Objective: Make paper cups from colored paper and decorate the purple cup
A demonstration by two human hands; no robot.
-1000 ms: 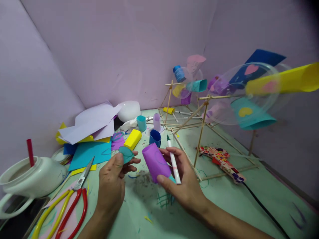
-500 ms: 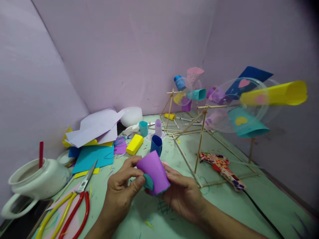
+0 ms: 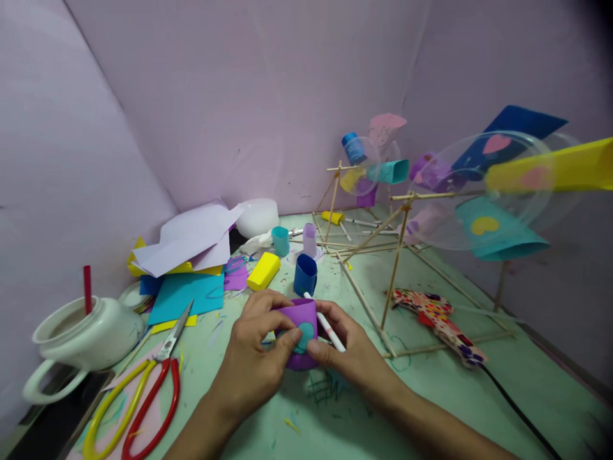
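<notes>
Both hands hold a purple foam tube (image 3: 302,311) upright near the front middle. A small teal foam piece (image 3: 305,337) lies against its near side. My left hand (image 3: 261,345) is closed round the tube's left side, its thumb on the teal piece. My right hand (image 3: 347,345) grips the right side, thumb by the teal piece's lower edge. A white stick or pen (image 3: 331,332) shows beside the tube at my right fingers; whether they hold it is unclear. Just behind stand a dark blue tube (image 3: 305,275) and a yellow tube (image 3: 264,271) lying on its side.
Scissors (image 3: 167,351) and a white pot (image 3: 110,329) are at the left, foam sheets (image 3: 189,297) behind. Stick frames (image 3: 395,275) with clear wheels and coloured foam cups stand at the right, near a patterned glue gun (image 3: 438,319) with a black cord. Teal and lilac tubes stand farther back.
The purple tube has turned upright, its open top now showing, and the teal piece now lies flat against its front. The white stick has come into sight. The whole view has shifted slightly.
</notes>
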